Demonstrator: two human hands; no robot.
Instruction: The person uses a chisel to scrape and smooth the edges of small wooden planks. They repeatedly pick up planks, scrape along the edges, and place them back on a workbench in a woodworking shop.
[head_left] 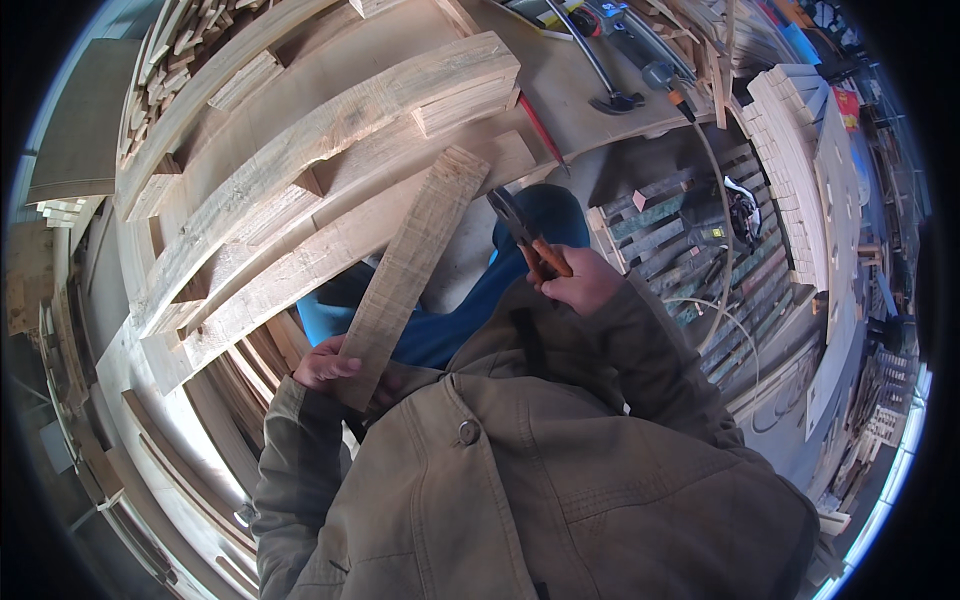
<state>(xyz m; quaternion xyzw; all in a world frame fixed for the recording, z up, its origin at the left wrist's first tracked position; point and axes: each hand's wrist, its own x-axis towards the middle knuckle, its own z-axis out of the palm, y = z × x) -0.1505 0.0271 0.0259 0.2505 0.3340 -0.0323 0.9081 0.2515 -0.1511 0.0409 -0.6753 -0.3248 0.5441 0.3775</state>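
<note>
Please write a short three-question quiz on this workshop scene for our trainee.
1. True or false: the left hand holds a wooden board.
2. Which tool is in the right hand? A) pliers B) a saw C) a brush
3. Fill in: a hammer lies on the ____ beyond the pallet.

Key: 1 true; 2 A; 3 workbench.

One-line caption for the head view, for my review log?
Left hand holds a wooden slat while right hand grips orange-handled pliers beside a wooden pallet.
</note>
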